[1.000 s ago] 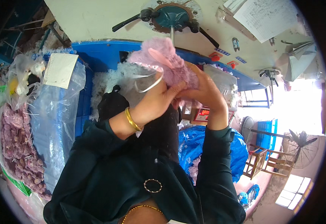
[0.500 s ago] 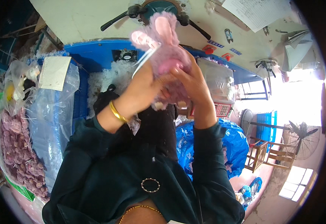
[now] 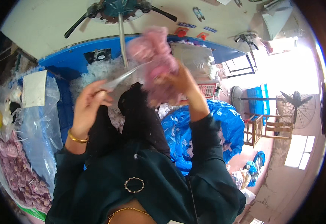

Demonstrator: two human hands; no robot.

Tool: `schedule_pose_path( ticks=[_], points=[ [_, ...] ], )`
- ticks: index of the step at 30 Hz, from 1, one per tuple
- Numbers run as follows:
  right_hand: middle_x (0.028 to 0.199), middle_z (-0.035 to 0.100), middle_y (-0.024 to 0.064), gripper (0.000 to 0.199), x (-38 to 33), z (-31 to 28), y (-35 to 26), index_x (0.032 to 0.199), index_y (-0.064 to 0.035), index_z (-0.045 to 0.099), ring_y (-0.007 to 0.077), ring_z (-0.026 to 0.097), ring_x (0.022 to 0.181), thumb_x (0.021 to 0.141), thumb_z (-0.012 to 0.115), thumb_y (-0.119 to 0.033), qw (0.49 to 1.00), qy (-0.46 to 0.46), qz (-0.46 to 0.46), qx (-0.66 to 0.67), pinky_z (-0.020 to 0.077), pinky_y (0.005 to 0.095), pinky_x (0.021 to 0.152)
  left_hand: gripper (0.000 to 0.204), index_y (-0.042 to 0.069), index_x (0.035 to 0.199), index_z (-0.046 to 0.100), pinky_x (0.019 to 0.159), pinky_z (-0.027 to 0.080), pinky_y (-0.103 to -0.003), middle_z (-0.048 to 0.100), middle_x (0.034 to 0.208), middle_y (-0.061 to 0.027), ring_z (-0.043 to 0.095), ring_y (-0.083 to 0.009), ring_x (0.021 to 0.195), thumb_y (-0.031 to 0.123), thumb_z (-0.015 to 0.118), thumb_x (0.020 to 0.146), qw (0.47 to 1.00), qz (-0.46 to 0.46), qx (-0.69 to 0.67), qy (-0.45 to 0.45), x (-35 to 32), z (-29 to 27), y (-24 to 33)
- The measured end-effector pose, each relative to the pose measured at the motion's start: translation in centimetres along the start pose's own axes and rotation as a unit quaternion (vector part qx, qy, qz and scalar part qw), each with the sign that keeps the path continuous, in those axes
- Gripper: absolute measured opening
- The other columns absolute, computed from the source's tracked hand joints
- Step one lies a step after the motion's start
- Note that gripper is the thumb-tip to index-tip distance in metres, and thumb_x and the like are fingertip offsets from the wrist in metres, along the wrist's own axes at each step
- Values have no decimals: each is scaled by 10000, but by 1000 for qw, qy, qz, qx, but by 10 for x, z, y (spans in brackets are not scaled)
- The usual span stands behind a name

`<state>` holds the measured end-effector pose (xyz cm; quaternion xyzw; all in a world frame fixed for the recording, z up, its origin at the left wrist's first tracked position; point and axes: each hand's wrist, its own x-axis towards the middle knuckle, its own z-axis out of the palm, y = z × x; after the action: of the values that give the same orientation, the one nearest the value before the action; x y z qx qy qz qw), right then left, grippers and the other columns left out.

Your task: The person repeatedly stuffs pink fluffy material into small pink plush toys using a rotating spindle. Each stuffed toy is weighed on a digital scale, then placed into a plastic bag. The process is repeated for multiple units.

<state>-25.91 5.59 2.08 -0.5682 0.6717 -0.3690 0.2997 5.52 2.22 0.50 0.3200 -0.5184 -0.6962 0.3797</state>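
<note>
a pink fluffy bundle (image 3: 153, 63), blurred by motion, is held up in front of the chest by the right hand (image 3: 179, 80), whose fingers are closed around its lower part. a thin clear strip of plastic (image 3: 127, 76) runs from the bundle to the left hand (image 3: 90, 106), where it is pinched between closed fingers; what the strip is cannot be told for certain.

a slip could be judged likely: the bundle is soft and gripped only from one side, so it might be dropped into the white stuffing (image 3: 95, 80) below. the stretched strip could be torn or pulled free if the hands are drawn further apart.

the work is done above a blue bin (image 3: 71, 61) heaped with that stuffing. a metal rod (image 3: 122, 41) hangs from a machine overhead. a clear bag of pink pieces (image 3: 15, 171) stands at the left, a blue plastic sack (image 3: 215, 123) at the right. further right a standing fan (image 3: 295, 102) and bright windows are seen.
</note>
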Motion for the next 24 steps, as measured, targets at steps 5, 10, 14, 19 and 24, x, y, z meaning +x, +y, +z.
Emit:
schedule_pose_path(
  ticks=[5,10,14,19,24],
  points=[
    [948,652,60,506,42,-126,161,1160,-24,586,165,592,817,810,709,-369,962,118,248,-9,497,331,671,243,35,1130,565,734,492,-246,629,983,-77,596,-123,834,209,484,981,994,-68,45,71,-15,-38,-19],
    [1117,587,116,746,42,-139,164,1268,-25,491,232,580,939,757,715,-521,939,130,315,-49,485,379,735,227,40,1115,575,723,487,-238,633,961,-71,597,-121,822,201,502,972,986,-121,68,88,-37,-56,-29],
    [1252,516,167,844,14,-178,179,1372,-67,395,261,564,1059,756,695,-560,911,225,343,43,483,390,809,228,29,1085,588,692,487,-228,639,944,-81,604,-124,797,211,528,960,975,-148,68,154,-52,-74,-43],
    [869,528,62,685,-11,-206,185,1109,-95,598,205,522,780,727,623,-662,840,374,380,100,428,436,708,252,43,1081,596,709,487,-243,641,961,-72,604,-123,820,254,519,966,965,-158,93,186,-70,-90,-52],
    [1081,581,179,781,40,-121,98,1255,-38,535,236,552,955,696,711,-554,884,124,448,-58,461,364,821,243,42,1092,593,714,485,-240,640,958,-65,603,-121,823,235,528,960,968,-146,102,174,-71,-79,-47]
  ],
)
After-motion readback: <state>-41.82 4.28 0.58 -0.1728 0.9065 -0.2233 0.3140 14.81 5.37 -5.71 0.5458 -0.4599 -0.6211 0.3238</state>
